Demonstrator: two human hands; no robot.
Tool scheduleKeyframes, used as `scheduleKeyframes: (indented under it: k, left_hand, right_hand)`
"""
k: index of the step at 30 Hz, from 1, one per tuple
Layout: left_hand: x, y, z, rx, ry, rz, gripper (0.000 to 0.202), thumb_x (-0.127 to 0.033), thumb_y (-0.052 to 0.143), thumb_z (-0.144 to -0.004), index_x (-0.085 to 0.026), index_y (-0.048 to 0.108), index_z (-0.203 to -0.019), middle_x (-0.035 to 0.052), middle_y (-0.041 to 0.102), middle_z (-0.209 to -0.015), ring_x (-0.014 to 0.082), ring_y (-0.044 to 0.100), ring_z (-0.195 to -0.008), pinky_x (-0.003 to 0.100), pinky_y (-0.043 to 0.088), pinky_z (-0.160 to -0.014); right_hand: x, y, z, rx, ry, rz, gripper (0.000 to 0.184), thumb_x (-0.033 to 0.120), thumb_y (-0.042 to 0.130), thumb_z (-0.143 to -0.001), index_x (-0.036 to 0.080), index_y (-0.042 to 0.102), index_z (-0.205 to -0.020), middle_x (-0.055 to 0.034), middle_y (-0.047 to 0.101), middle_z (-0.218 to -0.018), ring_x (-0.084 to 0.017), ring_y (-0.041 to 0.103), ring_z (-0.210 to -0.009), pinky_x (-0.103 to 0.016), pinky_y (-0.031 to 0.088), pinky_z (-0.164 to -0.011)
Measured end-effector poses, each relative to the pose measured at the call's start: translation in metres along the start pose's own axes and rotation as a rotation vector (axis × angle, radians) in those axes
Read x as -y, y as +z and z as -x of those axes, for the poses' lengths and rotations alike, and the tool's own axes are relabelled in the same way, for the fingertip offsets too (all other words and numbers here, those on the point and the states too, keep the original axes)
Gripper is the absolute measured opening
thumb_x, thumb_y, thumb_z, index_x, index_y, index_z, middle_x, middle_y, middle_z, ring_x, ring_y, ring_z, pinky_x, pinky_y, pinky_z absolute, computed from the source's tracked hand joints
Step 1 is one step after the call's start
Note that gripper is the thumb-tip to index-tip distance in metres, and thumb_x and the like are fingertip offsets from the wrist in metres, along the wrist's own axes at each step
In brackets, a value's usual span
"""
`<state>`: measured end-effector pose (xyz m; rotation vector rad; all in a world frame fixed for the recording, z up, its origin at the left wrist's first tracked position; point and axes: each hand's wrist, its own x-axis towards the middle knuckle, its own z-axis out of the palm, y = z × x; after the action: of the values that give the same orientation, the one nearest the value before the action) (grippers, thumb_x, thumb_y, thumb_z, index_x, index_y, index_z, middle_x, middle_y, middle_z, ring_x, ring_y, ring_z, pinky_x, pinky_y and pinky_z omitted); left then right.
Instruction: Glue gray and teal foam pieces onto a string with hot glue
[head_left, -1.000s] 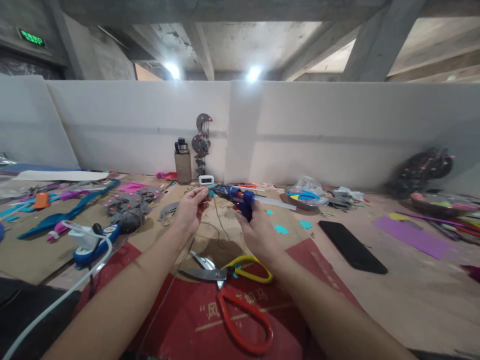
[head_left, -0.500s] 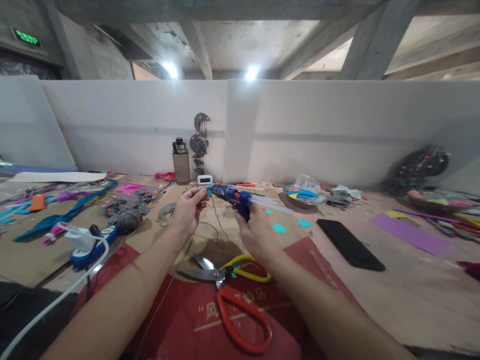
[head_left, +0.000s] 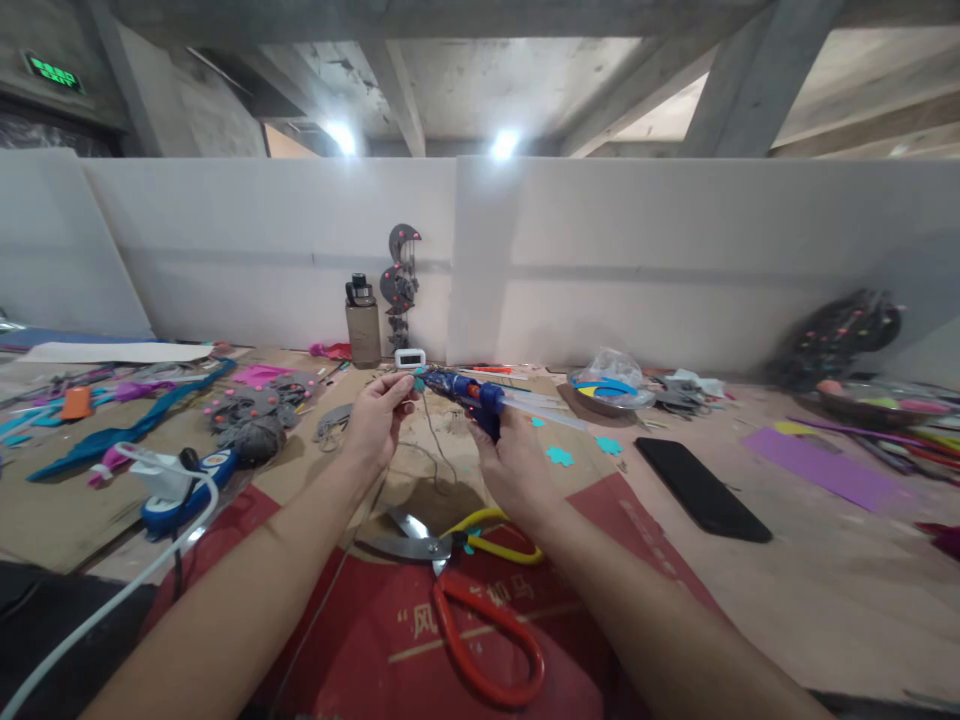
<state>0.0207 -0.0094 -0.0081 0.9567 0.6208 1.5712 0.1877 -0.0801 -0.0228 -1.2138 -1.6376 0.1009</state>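
Note:
My right hand [head_left: 511,466] grips the handle of a blue glue gun [head_left: 471,393], its nozzle pointing left. At the nozzle tip my left hand [head_left: 377,421] pinches a small teal piece [head_left: 417,383] between thumb and fingers. A thin wire [head_left: 433,440] hangs down from between my hands. Both hands are raised above the brown cardboard. Below them lie red-handled scissors [head_left: 480,625] and yellow-handled scissors [head_left: 491,535] on a red sheet [head_left: 360,640].
A black phone [head_left: 701,489] lies to the right, with teal cut-outs [head_left: 561,456] near it. A second glue gun [head_left: 180,495] with a white cable sits left. A bottle [head_left: 363,322], a grey hanging ornament [head_left: 400,282] and a white partition stand behind. Coloured foam scraps cover both sides.
The view has shifted slightly. Both hands stay together at the glue gun's nozzle, almost unmoved.

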Motion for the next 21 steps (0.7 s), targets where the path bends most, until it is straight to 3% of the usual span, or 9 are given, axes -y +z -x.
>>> scheduleKeyframes:
  k: [21]
  left_hand:
    - [-0.002, 0.0016, 0.0009, 0.004, -0.02, 0.006, 0.022, -0.021, 0.078, -0.059, -0.012, 0.066, -0.075, 0.0002, 0.062, -0.063, 0.006, 0.056, -0.054, 0.015, 0.039, -0.047]
  right_hand:
    - [0.0019, -0.0008, -0.0006, 0.006, 0.024, 0.014, 0.028, 0.026, 0.048, -0.083, 0.017, 0.056, -0.108, -0.0137, 0.062, -0.105, -0.027, 0.058, -0.096, -0.043, 0.045, -0.084]
